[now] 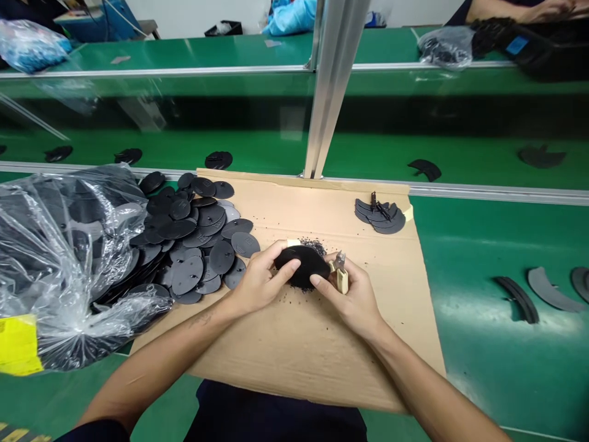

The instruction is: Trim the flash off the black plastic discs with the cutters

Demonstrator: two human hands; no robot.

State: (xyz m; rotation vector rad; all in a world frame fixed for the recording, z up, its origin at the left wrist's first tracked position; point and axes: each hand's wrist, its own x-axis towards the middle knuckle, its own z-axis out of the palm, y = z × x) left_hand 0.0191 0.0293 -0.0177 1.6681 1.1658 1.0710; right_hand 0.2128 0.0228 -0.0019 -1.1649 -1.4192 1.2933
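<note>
A black oval plastic disc (301, 265) is held up over the cardboard sheet between my two hands. My left hand (257, 279) grips its left edge, thumb on the face; a pale wrap covers one fingertip. My right hand (352, 294) has its thumb on the disc's lower right edge. Tucked in the same hand is a pair of cutting pliers (341, 270) with pale yellow handles, jaws pointing away from me. Small black plastic scraps (313, 247) lie behind and under the disc. To the left spreads a heap of similar black discs (186, 273).
A clear plastic bag (69, 258) with more discs lies at the left. Curved black pieces (381, 216) sit on the cardboard's (294, 362) far right corner. A metal post (329, 92) rises behind it. More curved parts (552, 290) rest on the green table. Another person's arm (510, 9) shows top right.
</note>
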